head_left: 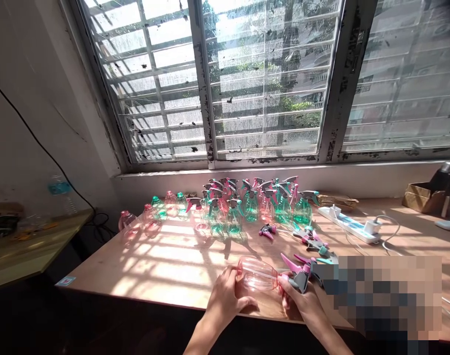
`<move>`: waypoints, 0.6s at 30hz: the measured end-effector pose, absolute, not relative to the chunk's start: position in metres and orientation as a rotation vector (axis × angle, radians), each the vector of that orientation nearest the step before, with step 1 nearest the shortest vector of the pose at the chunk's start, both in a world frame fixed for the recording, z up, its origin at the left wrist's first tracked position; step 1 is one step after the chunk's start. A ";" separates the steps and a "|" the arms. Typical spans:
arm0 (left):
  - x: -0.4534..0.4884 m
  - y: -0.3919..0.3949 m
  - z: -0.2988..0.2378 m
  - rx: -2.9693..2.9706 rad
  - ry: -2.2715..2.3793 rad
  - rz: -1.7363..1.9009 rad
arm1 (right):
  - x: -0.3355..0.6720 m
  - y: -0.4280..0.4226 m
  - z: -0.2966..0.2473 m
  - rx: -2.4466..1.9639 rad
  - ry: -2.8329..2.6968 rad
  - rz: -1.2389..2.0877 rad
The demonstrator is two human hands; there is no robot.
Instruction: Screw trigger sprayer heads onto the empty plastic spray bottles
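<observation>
A clear pink spray bottle (257, 274) lies tilted on its side just above the table's front edge. My left hand (228, 292) is closed around its base end, thumb below. At the neck, my right hand (297, 295) grips a pink and grey trigger spray head (299, 276), its fingers pinched where head and bottle meet. The head's thin tube runs inside the bottle. Whether the threads are engaged is hidden by my fingers. Several loose spray heads (314, 241) lie just beyond my right hand, and another loose head (267, 230) is farther back.
Several bottles with spray heads (250, 207) stand at the back by the window. Headless pink and green bottles (147, 221) stand at the left. A white power strip (349, 224) with plugs and cables lies right. A pixelated area covers the right front. The wooden table (166, 266) ends near my wrists.
</observation>
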State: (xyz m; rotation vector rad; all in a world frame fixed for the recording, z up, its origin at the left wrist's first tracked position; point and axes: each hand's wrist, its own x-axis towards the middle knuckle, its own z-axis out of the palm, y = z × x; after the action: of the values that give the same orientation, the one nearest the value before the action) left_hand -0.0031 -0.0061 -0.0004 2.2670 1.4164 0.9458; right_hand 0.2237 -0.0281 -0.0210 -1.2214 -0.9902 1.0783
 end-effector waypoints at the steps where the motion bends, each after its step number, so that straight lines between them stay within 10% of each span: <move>1: -0.004 -0.008 0.001 2.277 1.397 0.944 | 0.224 -0.028 -0.021 -1.206 -0.991 1.082; 18: -0.006 -0.006 -0.006 2.211 1.422 1.027 | 0.228 -0.031 -0.016 -1.085 -1.013 1.125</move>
State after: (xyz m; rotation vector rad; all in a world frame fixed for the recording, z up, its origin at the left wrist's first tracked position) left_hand -0.0055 -0.0064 -0.0060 2.2108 1.4218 1.0268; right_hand 0.2277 -0.0313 -0.0162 -1.0851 -1.0133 1.1248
